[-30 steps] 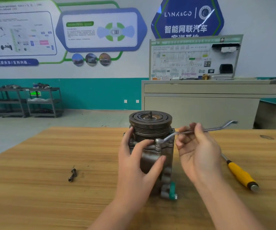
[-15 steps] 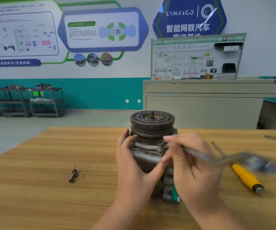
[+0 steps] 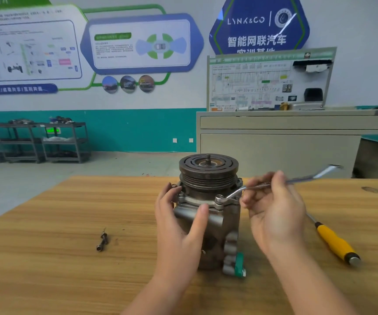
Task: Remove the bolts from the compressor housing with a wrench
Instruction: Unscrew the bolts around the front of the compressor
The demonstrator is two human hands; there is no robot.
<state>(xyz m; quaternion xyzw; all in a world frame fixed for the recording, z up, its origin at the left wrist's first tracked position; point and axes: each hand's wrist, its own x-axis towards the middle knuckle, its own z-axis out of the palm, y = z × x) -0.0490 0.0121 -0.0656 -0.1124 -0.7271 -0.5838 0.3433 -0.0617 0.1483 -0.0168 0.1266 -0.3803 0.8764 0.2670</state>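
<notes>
- On the wooden table point(image 3: 47, 258), the compressor point(image 3: 208, 214) stands upright, pulley point(image 3: 208, 169) on top, roughly centre and near the person.
- Left hand point(image 3: 179, 226) wraps the housing: thumb across the front face, fingers round the left side up near the flange. It grips the body and steadies it.
- Right hand point(image 3: 274, 208) pinches the wrench point(image 3: 274, 183) mid-shank between thumb and fingers, loosely by the look of it.
- Ring end sits over the front-right flange bolt point(image 3: 219, 197); handle runs out to the right and slightly up, far end blurred.
- Can't tell how far that bolt is backed out; its head is under the ring.
- To do this well, I'd say: seat the ring fully down on the head before loading it, otherwise it could ride up and round the corners.
- Keep the swing level with the flange. The offset shank clears the pulley, so short flat arcs should work.
- Left hand needs to push against the turn; the compressor is unclamped and could spin or tip.
- A grip further out would give more leverage if the bolt is tight; the light pinch suits a loose one.
- Two loose bolts point(image 3: 102, 241) lie well to the left on the table, so some are out already; another bolt head point(image 3: 173, 185) shows at the left flange by the fingers.
- Yellow-handled screwdriver point(image 3: 333, 242) lies to the right, untouched, near the swing path. Worth watching.
</notes>
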